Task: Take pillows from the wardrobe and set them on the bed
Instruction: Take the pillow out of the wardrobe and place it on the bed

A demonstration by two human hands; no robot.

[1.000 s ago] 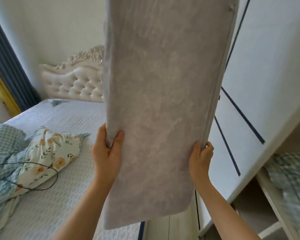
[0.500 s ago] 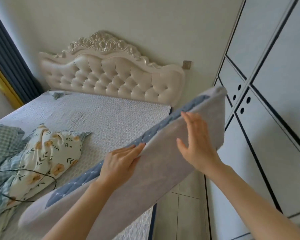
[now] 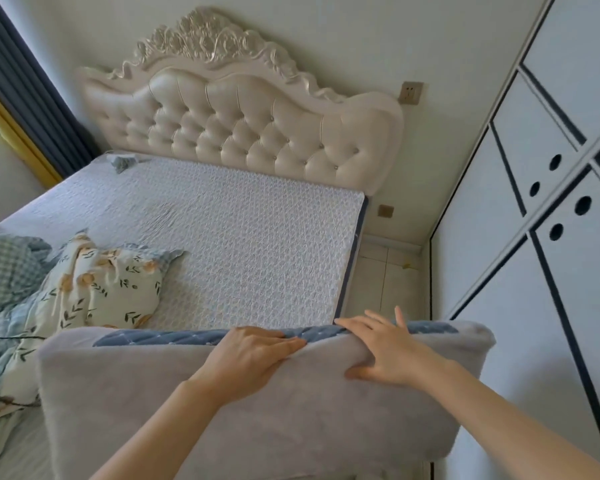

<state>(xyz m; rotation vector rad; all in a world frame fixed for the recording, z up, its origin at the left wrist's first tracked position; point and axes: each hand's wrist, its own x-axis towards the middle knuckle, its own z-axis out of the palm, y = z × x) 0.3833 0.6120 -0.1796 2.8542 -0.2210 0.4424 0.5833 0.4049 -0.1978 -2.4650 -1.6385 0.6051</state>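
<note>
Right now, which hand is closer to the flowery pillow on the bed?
Left. The left hand rests on the grey pillow, right of the flowery pillow; the right hand is farther right.

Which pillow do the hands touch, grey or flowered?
The grey pillow with the blue edge: left hand and right hand rest on it. The flowered pillow lies untouched on the bed.

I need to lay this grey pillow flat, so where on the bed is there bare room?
Bare mattress runs from the headboard down to the grey pillow, between the floral pillow and the mattress's right edge. The left side is crowded: floral pillow and checked bedding. A small grey scrap lies by the headboard's left end.
</note>
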